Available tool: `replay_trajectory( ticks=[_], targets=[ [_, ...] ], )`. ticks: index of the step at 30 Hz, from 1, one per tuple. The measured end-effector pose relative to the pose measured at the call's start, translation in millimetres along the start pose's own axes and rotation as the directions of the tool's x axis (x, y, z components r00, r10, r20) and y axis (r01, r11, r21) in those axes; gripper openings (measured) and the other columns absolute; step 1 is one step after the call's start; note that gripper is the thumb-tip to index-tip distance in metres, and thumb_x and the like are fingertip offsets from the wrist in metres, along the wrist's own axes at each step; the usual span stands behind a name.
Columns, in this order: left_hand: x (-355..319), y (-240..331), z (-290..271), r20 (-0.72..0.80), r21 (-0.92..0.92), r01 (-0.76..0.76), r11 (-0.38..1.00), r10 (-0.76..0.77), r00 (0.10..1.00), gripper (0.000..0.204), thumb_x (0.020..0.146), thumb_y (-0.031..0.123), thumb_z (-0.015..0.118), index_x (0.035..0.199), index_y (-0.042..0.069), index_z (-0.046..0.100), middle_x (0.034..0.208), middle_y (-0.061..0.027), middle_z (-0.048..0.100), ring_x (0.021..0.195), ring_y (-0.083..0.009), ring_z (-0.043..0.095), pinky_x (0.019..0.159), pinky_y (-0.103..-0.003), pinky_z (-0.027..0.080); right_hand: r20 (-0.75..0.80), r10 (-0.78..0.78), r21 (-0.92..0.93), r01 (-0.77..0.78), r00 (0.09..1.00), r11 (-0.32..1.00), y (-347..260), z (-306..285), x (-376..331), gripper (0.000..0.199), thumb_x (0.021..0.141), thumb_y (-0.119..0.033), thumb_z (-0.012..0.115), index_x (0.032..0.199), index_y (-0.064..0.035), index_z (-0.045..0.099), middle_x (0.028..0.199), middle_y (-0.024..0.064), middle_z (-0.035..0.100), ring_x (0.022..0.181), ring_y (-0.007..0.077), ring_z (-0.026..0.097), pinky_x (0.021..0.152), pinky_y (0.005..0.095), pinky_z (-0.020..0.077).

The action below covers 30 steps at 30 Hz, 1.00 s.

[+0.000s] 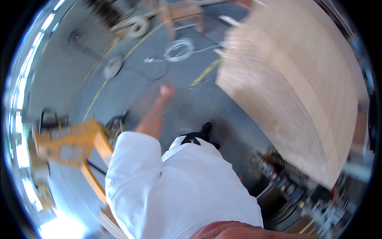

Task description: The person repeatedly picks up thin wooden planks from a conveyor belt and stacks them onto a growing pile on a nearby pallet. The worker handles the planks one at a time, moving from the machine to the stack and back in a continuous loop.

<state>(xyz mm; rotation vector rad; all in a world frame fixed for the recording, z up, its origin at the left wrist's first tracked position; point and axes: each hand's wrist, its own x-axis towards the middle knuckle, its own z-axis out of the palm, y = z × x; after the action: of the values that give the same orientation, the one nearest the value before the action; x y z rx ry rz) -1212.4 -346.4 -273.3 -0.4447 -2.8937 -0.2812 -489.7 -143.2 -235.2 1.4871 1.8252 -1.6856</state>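
Observation:
My left hand [167, 91] is stretched out in front of me over the grey floor, smeared by motion. Its fingers look drawn in, but the blur hides whether anything is in them. Beyond it on the floor lies a coil of white cable [180, 49] with a plug at one end. To the right, large pale wooden panels [286, 87] form a broad surface. My right hand is out of view.
At left stands a yellow frame [71, 143] on legs. Farther off are a wooden chair [183, 14], a pale hose [138, 27] and a round disc-like object [113, 67]. Yellow tape [205, 73] marks the floor. Assorted tools [286, 185] crowd the lower right, below the panels.

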Motion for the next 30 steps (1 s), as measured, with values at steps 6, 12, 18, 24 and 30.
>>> replay_trajectory(
  ticks=[6,12,18,24,30],
  targets=[
    [-272.7,-16.0,-52.4,0.701,0.087,0.818,0.569,-0.618,0.356,0.036,0.082,0.031,0.065,0.1,0.001,0.071,0.112,-0.0225,0.068,0.109,-0.0323,0.065,0.092,-0.039,0.053,0.177,-0.034,-0.371,0.099,0.984,0.923,-138.8,-41.1,122.0,0.015,0.088,-0.016,0.063,0.096,-0.0039,0.067,0.076,0.005,0.063,0.063,0.0163,0.061,0.053,0.0308,0.0479],
    [-266.0,-99.5,-102.9,0.694,-0.159,0.938,0.308,-0.641,0.328,0.039,0.083,0.031,0.059,0.103,-0.001,0.07,0.112,-0.0235,0.067,0.105,-0.0355,0.065,0.093,-0.042,0.052,0.52,-0.03,-0.631,0.408,0.853,0.66,-352.7,68.1,230.7,0.018,0.089,-0.017,0.063,0.099,-0.0036,0.067,0.079,0.0048,0.064,0.066,0.0162,0.062,0.054,0.0299,0.0492],
    [-230.2,-138.2,-155.1,0.502,-0.443,0.889,0.111,-0.791,0.349,0.032,0.081,0.03,0.057,0.096,0.006,0.074,0.102,-0.0202,0.07,0.099,-0.0367,0.066,0.089,-0.043,0.053,0.825,0.041,-0.519,0.728,0.563,0.448,-493.0,240.5,286.7,0.02,0.091,-0.018,0.062,0.103,-0.0032,0.067,0.082,0.0045,0.066,0.068,0.0161,0.064,0.056,0.0291,0.0505],
    [-306.4,-129.4,-107.4,0.574,-0.207,0.978,0.001,-0.809,0.122,0.032,0.078,0.031,0.06,0.092,0.005,0.075,0.092,-0.0208,0.07,0.089,-0.0358,0.068,0.082,-0.044,0.054,0.751,0.059,-0.55,0.572,0.658,0.608,-564.1,377.1,233.5,0.027,0.09,-0.016,0.064,0.114,-0.0036,0.065,0.092,0.0056,0.069,0.076,0.0133,0.067,0.062,0.0256,0.0536],
    [-320.8,-78.4,-150.8,0.516,-0.279,0.941,-0.192,-0.856,-0.022,0.031,0.079,0.028,0.061,0.092,0.003,0.075,0.098,-0.0221,0.07,0.095,-0.0352,0.069,0.086,-0.042,0.054,0.78,0.274,-0.625,0.67,0.563,0.401,-540.0,394.4,256.5,0.016,0.087,-0.013,0.065,0.1,-0.0043,0.069,0.079,0.0056,0.066,0.066,0.0153,0.063,0.054,0.0281,0.0491]
  ],
)
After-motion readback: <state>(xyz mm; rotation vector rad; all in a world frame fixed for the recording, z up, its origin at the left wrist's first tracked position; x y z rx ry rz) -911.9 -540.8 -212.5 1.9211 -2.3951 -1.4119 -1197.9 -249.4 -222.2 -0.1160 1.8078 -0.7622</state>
